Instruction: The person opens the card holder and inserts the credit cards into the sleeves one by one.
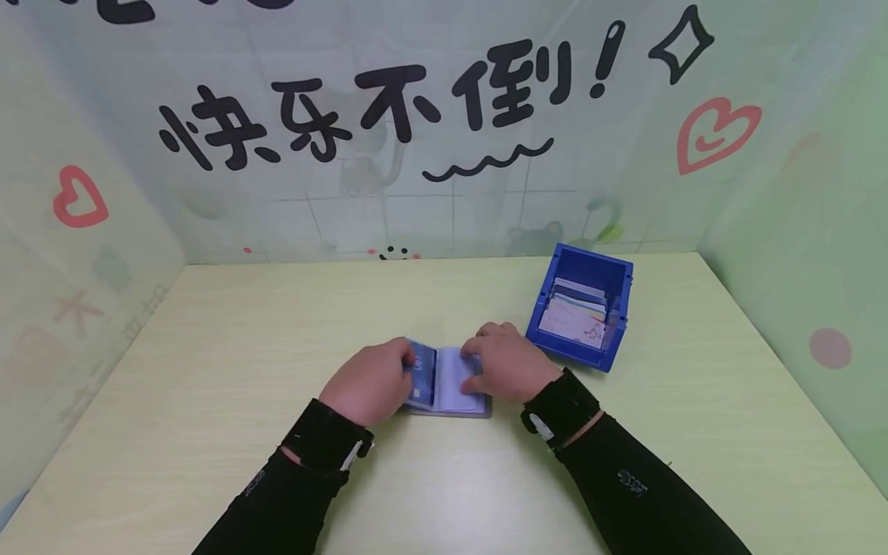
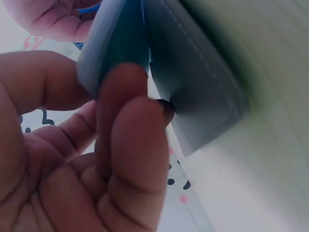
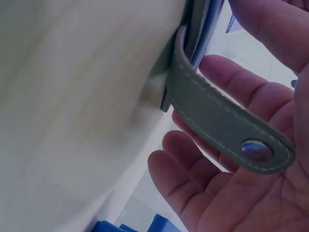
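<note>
The card holder [image 1: 449, 385] lies spread on the worktop [image 1: 277, 331] in front of you, between your two hands, so neither has far to go. Its spine runs roughly away from you, with one leaf to each side, and the spread pair is wider across than it is deep. Your left grip [image 1: 369, 379] comes at it from the left and appears to pinch the edge of the left leaf between thumb and finger, lifting it at a slant; a blue card [image 1: 422, 378] shows on that side. Your right grip [image 1: 509, 364] is loose, fingers parted and gently bent over the right-hand page, with a gap between thumb and forefinger; whether any fingertip bears on the page, you cannot tell. In the right wrist view the strap [image 3: 227, 121], with its metal snap [image 3: 257, 150], sticks out past the holder's edge beside that palm. The relation that seems to matter most is the spine lying between the two grips, one leaf for each. The blue box [image 1: 565, 352], with cards [image 1: 572, 320] standing inside, sits beyond and right of the holder, nearer your right grip.
</note>
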`<action>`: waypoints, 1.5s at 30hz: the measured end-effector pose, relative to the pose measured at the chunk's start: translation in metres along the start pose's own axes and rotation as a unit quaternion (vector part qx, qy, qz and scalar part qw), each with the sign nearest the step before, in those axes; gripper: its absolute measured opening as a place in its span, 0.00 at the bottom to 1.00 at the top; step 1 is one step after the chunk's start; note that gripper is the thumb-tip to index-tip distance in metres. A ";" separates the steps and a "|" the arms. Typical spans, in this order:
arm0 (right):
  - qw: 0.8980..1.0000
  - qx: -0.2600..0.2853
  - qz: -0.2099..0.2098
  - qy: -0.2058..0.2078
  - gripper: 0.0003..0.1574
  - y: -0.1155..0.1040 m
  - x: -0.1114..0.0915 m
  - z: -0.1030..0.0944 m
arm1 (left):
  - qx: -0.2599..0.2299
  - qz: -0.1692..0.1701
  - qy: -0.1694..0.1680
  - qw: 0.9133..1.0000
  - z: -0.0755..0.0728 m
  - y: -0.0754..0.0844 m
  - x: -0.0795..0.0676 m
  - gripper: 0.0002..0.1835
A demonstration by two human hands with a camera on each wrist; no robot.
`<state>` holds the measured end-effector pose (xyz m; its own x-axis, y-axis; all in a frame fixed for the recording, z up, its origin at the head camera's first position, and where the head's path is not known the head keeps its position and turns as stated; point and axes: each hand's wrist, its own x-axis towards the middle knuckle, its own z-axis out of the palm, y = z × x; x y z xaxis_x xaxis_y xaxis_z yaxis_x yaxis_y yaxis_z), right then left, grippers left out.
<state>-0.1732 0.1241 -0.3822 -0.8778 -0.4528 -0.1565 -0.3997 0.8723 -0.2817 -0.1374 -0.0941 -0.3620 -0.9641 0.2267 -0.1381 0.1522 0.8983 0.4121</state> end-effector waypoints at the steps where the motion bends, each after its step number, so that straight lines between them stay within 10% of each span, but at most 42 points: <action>1: 1.000 0.000 0.000 -0.003 0.32 0.000 0.000 0.000 | 0.008 0.000 0.003 1.000 0.000 -0.001 0.001 0.10; 18: 1.000 0.000 0.001 -0.019 0.30 -0.002 -0.002 -0.001 | 0.098 0.000 0.019 0.995 0.006 -0.005 -0.001 0.07; 30: 0.996 0.077 -0.011 0.040 0.31 0.016 -0.012 -0.031 | 0.123 0.018 0.040 0.991 0.011 -0.001 -0.003 0.29; 37: 0.980 0.104 0.064 0.159 0.21 0.050 -0.027 -0.063 | 0.122 0.027 0.048 0.991 0.013 -0.001 -0.002 0.35; 45: 0.980 0.073 0.136 0.124 0.29 0.078 -0.031 -0.067 | 0.124 0.018 0.048 0.991 0.015 -0.001 -0.001 0.38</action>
<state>-0.1951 0.2185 -0.3355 -0.9911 -0.1325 -0.0139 -0.1162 0.9107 -0.3965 -0.1331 -0.0895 -0.3761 -0.9717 0.2335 -0.0355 0.2236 0.9579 0.1798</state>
